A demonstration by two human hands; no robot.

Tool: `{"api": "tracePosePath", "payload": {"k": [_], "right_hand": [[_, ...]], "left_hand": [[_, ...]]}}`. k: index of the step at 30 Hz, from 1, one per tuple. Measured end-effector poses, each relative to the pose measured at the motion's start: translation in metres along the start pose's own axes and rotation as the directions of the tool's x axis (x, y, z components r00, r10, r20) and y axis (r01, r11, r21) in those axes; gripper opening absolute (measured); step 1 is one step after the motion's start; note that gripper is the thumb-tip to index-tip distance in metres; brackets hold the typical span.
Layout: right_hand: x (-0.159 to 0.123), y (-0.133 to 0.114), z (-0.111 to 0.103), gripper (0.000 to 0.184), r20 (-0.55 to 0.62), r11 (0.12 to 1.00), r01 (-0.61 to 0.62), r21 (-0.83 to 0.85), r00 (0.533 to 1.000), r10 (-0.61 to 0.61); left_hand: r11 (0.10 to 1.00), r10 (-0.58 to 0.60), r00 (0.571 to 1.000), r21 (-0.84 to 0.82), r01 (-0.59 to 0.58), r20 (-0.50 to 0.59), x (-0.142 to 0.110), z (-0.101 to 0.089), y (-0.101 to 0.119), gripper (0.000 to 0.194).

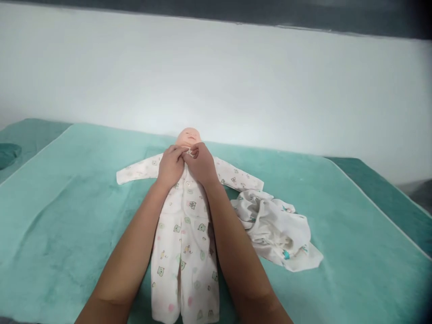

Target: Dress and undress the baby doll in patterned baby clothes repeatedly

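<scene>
A baby doll (pixel 189 134) lies face up on a green cloth, its head toward the wall. It is dressed in a white baby romper (pixel 184 265) with small green and pink animal prints, sleeves spread to both sides and legs toward me. At the romper's neckline, my left hand (pixel 171 167) pinches the fabric just below the doll's chin. My right hand (pixel 201 164) is closed on the collar right beside it, thumb and forefinger bent together. The exact bit of collar between the fingers is mostly hidden. A button shows on the chest below the hands.
A crumpled white cloth (pixel 280 229) with teal prints lies to the right, touching the romper's right-hand sleeve. The green cloth (pixel 84 216) covers the surface, with darker green beneath at both sides. A white wall (pixel 216 76) rises behind the doll.
</scene>
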State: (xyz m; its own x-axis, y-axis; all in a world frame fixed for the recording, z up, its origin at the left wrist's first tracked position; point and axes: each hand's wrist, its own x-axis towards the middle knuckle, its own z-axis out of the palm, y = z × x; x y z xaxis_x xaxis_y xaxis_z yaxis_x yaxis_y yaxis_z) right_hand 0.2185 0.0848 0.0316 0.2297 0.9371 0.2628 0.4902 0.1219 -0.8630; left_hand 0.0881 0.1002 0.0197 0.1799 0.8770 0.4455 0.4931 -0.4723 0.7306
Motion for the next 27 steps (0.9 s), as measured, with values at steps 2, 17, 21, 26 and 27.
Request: {"api": "tracePosePath", "payload": {"k": [2, 17, 21, 26, 27], "right_hand": [[0.003, -0.001, 0.001, 0.023, 0.022, 1.000, -0.022, -0.013, 1.000, 0.022], [-0.010, 0.007, -0.001, 0.026, -0.190, 0.986, 0.164, 0.035, 0.969, -0.154], [-0.034, 0.009, -0.007, 0.033, -0.087, 0.926, 0.369, -0.075, 0.923, -0.375], [-0.061, 0.014, -0.013, 0.029, -0.105, 0.905, 0.414, -0.101, 0.900, -0.423], [-0.064, 0.014, -0.014, 0.028, -0.106, 0.908, 0.404, -0.109, 0.904, -0.415]], "left_hand": [[1.000, -0.002, 1.000, -0.026, 0.002, 0.002, 0.001, 0.000, 0.000, 0.038], [0.996, 0.034, 0.998, -0.080, -0.039, -0.061, -0.023, -0.006, 0.009, 0.026], [0.993, 0.086, 0.996, -0.073, -0.088, -0.026, -0.044, -0.012, 0.008, 0.027], [0.990, 0.137, 0.991, -0.045, -0.137, -0.005, -0.056, -0.015, 0.005, 0.029], [0.990, 0.136, 0.991, -0.044, -0.136, -0.004, -0.056, -0.015, 0.004, 0.030]]}}
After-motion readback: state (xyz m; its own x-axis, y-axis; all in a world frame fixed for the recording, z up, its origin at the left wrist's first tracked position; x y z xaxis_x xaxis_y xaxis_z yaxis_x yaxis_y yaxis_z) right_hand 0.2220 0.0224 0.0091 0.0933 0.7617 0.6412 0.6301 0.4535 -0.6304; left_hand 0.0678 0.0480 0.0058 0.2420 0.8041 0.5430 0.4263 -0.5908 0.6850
